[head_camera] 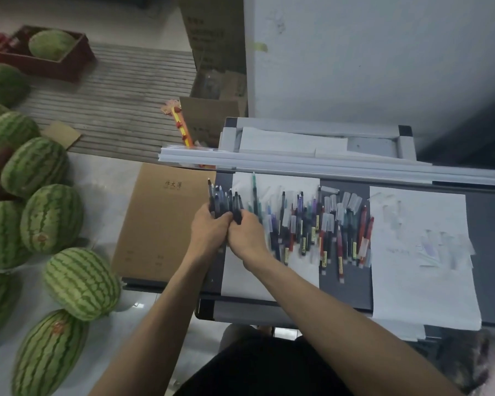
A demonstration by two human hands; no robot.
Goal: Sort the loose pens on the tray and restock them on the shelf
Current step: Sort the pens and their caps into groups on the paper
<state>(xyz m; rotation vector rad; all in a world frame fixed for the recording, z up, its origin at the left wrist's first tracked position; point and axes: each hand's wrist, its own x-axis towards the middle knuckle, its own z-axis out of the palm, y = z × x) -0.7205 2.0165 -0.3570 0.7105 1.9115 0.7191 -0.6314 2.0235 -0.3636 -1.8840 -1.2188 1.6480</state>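
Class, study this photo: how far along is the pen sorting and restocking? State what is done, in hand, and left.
Done: a bundle of dark pens has been gathered. In hand: left hand and right hand both grip that bundle. Left: many loose pens lie on the tray; no restocking shows yet.

Pens all over the dark tray (352,287), one bunch up
The bunch of dark pens (225,204) stands tips-up at the tray's left end, gripped by the left hand (207,228) and right hand (247,234). The loose pens (320,227), red, purple, black and clear-capped, lie roughly side by side mid-tray.
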